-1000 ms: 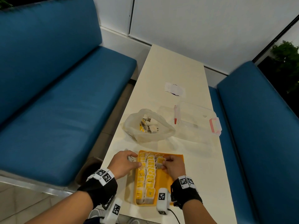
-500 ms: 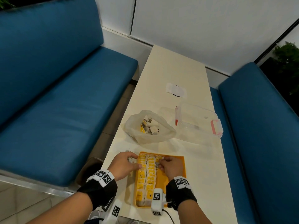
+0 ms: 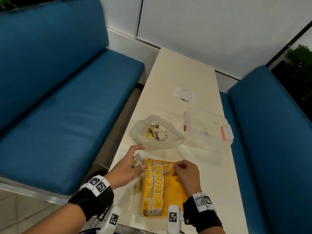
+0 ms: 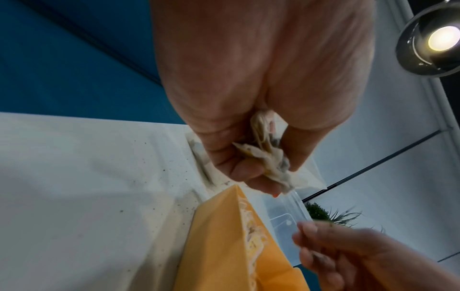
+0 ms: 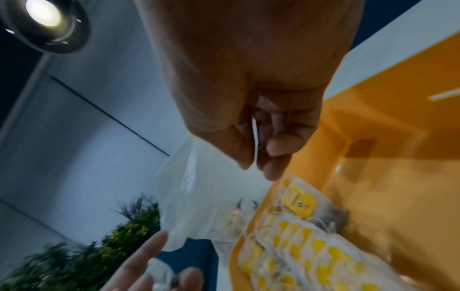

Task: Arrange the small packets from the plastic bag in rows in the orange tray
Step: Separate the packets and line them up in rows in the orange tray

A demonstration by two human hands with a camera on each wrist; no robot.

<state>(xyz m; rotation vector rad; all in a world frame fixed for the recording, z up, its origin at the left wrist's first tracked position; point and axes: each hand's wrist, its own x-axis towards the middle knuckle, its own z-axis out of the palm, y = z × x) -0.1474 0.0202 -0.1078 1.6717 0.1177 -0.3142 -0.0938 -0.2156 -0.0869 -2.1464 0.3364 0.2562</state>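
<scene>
The orange tray [image 3: 175, 188] lies at the near end of the table. Two full rows of yellow-tagged packets [image 3: 155, 184] fill its left side, and one packet [image 3: 166, 167] starts a third row at the far end. My left hand [image 3: 135, 157], just left of the tray's far corner, holds a small bunch of packets [image 4: 271, 159] between thumb and fingers. Over the tray's far end, my right hand [image 3: 174, 168] pinches a thin white packet [image 5: 255, 141] seen edge-on. The plastic bag [image 3: 157, 132] lies open beyond the tray with several packets inside.
A clear lidded container [image 3: 207, 127] with red latches stands right of the bag. A white paper patch [image 3: 184, 95] lies farther up the table. Blue benches [image 3: 59, 115] flank the narrow table, whose left edge runs close by my left hand.
My left hand has lifted off the tray's left rim and moved a little toward the bag, still holding packets. The right hand has stayed at the tray's far end.
</scene>
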